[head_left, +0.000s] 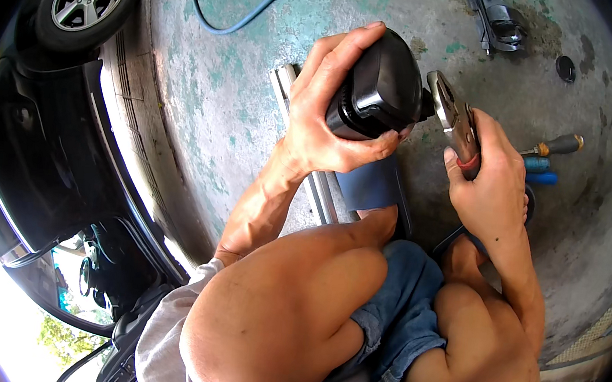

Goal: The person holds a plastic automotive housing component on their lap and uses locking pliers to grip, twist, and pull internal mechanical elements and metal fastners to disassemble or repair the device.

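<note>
My left hand (321,108) is wrapped round a glossy black rounded plastic housing (386,81), fingers over its far side and thumb along its near edge. The housing has a ribbed band on its left and a short black stub on its right; it looks like a car side mirror, though no glass shows. My right hand (490,172) is closed on the handles of a pair of pliers (451,120). The metal jaws point up and left, right beside the stub; whether they grip it I cannot tell.
A screwdriver (557,146) and blue-handled tools (539,177) lie right of my right hand. Farther off are a dark part (500,24) and a round black cap (566,69). A blue hose (226,30) curves across the concrete floor. At left stands a black car (38,143), its door open.
</note>
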`<state>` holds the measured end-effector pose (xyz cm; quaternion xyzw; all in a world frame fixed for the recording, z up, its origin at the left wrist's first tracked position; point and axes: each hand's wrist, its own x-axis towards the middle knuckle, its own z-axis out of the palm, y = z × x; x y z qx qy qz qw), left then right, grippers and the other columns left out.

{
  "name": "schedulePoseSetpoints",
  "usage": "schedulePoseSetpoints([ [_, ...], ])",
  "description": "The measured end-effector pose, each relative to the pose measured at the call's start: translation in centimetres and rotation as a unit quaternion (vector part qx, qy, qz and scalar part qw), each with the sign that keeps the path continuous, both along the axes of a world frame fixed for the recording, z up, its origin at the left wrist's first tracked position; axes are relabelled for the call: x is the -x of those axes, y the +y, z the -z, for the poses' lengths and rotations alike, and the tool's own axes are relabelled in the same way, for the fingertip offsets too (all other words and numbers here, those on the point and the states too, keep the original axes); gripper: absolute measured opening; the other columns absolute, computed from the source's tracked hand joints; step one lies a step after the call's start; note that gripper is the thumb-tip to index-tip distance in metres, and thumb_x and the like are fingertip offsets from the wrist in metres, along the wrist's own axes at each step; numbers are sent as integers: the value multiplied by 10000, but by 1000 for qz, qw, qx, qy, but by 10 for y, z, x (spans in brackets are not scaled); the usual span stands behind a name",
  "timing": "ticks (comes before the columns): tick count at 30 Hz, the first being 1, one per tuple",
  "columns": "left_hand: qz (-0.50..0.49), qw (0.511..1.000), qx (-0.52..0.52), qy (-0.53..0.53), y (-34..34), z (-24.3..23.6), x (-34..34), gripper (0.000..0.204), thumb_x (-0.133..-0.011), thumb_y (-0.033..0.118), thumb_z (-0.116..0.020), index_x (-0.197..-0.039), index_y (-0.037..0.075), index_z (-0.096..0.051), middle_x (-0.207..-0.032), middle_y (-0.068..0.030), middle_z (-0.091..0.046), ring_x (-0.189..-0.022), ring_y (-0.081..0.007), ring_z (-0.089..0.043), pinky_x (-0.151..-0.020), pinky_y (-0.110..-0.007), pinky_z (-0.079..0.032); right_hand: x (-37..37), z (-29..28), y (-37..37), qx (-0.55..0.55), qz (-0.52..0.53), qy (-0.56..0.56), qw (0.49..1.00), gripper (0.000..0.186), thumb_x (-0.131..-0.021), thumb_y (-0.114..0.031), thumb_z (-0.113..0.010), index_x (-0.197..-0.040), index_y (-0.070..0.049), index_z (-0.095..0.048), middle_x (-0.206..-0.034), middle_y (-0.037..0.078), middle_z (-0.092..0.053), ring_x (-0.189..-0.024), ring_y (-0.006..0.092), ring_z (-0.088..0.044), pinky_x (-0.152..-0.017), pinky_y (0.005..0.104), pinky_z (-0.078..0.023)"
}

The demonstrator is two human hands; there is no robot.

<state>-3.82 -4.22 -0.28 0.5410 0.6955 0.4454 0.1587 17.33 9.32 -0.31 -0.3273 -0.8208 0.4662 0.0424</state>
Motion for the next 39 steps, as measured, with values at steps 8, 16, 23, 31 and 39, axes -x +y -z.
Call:
schedulePoseSetpoints([
  [8, 71, 997, 34, -9, -1, -1, 8, 910, -557, 163, -869, -1408, 28, -577, -1253, -179, -636, -1140, -301, -657, -969, -386, -537, -18, 10, -4, 8, -47, -33, 998, 504, -714, 39, -716, -1193, 13, -560, -1061, 234, -649, -965, 460, -641, -805, 495, -521],
  [16, -26, 903, 138, -407, -12, 5, -7, 1015, -503, 157, -843, -1442, -42, -511, -1235, -142, -668, -1132, -258, -651, -1028, -352, -483, -22, 6, -4, -2, -55, -4, 998, 598, -681, 114, -661, -1264, 45, -547, -1033, 236, -630, -936, 454, -637, -795, 441, -519],
  [23, 5, 695, 143, -704, -21, 39, -20, 1152, -463, 195, -725, -1512, -108, -356, -1333, -209, -636, -1225, -287, -631, -1158, -346, -400, -16, 17, 10, -40, -151, 96, 983, 649, -638, 122, -669, -1268, 45, -537, -1017, 211, -602, -890, 435, -621, -778, 444, -512],
  [31, -32, 735, 114, -668, -10, 23, -16, 888, -679, 262, -849, -1448, -15, -505, -1243, -124, -683, -1123, -220, -660, -1043, -351, -501, 5, 16, 16, -22, -111, 130, 985, 568, -666, 67, -679, -1216, 9, -549, -952, 193, -589, -853, 442, -613, -728, 468, -524],
  [39, -49, 947, 185, -260, -1, 5, -4, 826, -648, 127, -910, -1397, 44, -573, -1233, -151, -655, -1126, -247, -653, -1014, -368, -518, 0, 31, -1, 103, -30, -18, 994, 478, -706, 37, -640, -1181, 42, -584, -865, 213, -641, -820, 424, -643, -753, 438, -515],
])
